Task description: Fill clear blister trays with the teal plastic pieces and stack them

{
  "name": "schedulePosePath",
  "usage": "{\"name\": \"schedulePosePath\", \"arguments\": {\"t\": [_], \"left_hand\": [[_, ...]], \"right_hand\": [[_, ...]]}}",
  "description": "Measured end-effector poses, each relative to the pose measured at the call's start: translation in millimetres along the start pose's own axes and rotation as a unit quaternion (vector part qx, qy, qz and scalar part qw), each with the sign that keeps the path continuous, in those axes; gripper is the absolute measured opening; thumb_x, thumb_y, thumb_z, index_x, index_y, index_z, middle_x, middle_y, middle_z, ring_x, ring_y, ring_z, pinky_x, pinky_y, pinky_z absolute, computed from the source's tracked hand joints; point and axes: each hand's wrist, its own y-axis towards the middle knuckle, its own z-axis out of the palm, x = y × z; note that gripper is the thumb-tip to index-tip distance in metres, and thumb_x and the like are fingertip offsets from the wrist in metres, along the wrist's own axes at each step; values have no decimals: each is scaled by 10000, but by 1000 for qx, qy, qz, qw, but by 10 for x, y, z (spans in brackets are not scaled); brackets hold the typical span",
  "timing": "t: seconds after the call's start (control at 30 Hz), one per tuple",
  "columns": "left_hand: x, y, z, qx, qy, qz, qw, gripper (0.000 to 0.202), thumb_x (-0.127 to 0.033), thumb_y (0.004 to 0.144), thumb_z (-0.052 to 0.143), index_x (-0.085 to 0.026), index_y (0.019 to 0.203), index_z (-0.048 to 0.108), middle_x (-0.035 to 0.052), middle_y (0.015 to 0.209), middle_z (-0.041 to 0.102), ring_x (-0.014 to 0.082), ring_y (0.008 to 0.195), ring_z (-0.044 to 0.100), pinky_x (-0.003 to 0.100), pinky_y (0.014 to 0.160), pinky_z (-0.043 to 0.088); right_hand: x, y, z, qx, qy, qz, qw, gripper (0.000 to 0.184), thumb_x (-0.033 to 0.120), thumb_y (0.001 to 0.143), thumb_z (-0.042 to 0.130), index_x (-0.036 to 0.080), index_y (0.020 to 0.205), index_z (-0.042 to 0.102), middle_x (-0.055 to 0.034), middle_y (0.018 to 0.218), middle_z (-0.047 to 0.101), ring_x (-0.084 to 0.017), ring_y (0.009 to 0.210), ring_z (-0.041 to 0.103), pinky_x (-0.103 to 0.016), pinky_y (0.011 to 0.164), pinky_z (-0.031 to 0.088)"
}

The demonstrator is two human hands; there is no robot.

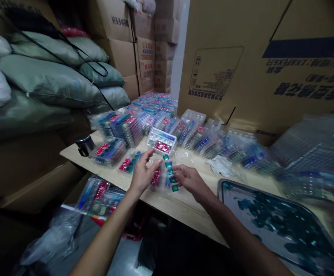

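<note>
Over the near edge of a pale wooden desk (pixel 167 203), the left hand (pixel 144 173) and right hand (pixel 190 181) sit on either side of a clear plastic blister pack (pixel 161 180). A row of teal square pieces (pixel 169 171) runs along the pack, its long axis pointing away from the person and leaning slightly to the left, with a red printed card (pixel 156 178) just beside it. The left grip is wide, its fingers spread and curved over the pack's clear edge. The right grip is narrower, its fingers reaching to the teal row, and whether either hand is holding the pack or a piece, I cannot tell. Just behind them, an open clear tray (pixel 161 141) holds a red card and a blue item. More packs of blue, red and teal contents crowd the desk beyond, standing in tilted rows, and others lie on a lower ledge (pixel 99 195) at left. At lower right, a metal tray (pixel 270 226) with a dark rim holds loose teal pieces, blurred by motion. A white glove (pixel 220 165) lies on the desk, a black mug (pixel 85 145) stands at its left end, and sacks (pixel 48 80) and cardboard cartons (pixel 270 57) wall the space.
</note>
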Motion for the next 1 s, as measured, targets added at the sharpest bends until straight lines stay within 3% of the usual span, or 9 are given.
{"name": "schedulePosePath", "arguments": {"t": [0.07,0.13,0.2,0.27,0.4,0.57,0.73,0.83,1.0], "left_hand": [[183,-4,16,-18,68,-60,996,527,-436,859,616,-128,1282,552,164,1231,629,261,1063,636,407,898,528],[364,-102,65,3,142,-96,985,534,-442,855,600,-100,1262,558,189,1210,627,285,1039,637,424,862,533],[500,-215,124,35,202,-101,973,485,-403,867,578,-99,1245,567,192,1206,633,294,1076,626,434,908,508],[565,-278,173,55,238,-107,964,432,-349,900,524,-109,1257,556,185,1219,638,276,1098,625,415,948,484],[526,-217,204,82,271,-157,946,378,-287,960,398,-114,1257,556,185,1183,673,260,1075,648,378,937,471],[438,-147,199,77,276,-202,937,343,-323,962,404,-126,1141,619,172,1008,725,275,974,685,374,866,488],[395,-224,280,23,237,-166,957,307,-262,899,513,-126,1163,590,148,1134,682,256,1055,644,369,925,476],[396,-220,338,-1,232,-183,955,413,-262,896,523,-88,1271,527,185,1188,650,276,1079,634,388,924,478],[402,-165,333,14,233,-210,949,443,-312,937,492,-92,1320,530,195,1131,689,293,1064,656,405,918,480]], "right_hand": [[50,170,187,-10,70,100,992,232,198,843,500,133,1021,634,-32,716,673,-148,606,632,-265,590,518],[57,259,327,-30,41,149,988,281,196,839,519,125,1098,604,-46,737,676,-163,605,638,-287,599,530],[33,274,402,-68,-81,118,987,386,202,836,544,128,1215,543,-97,893,700,-204,757,678,-314,692,543],[-2,250,420,-95,-231,49,967,446,205,835,558,116,1269,505,-161,1094,671,-249,980,663,-334,831,517],[-69,245,400,-51,-383,29,922,337,230,882,492,86,1180,552,-210,1139,644,-288,1063,637,-367,908,466],[-188,356,416,-46,-385,57,920,275,201,899,461,113,1127,585,-172,1075,692,-246,1019,666,-305,848,468],[-347,415,404,-95,-349,91,928,315,234,889,481,84,1145,586,-173,995,710,-254,938,687,-306,762,483],[-408,432,394,-118,-341,78,929,352,211,867,496,80,1180,591,-177,1005,711,-246,932,683,-305,771,487],[-393,426,380,-119,-329,67,934,339,195,885,457,104,1160,631,-166,1020,711,-244,973,673,-305,827,486]]}}
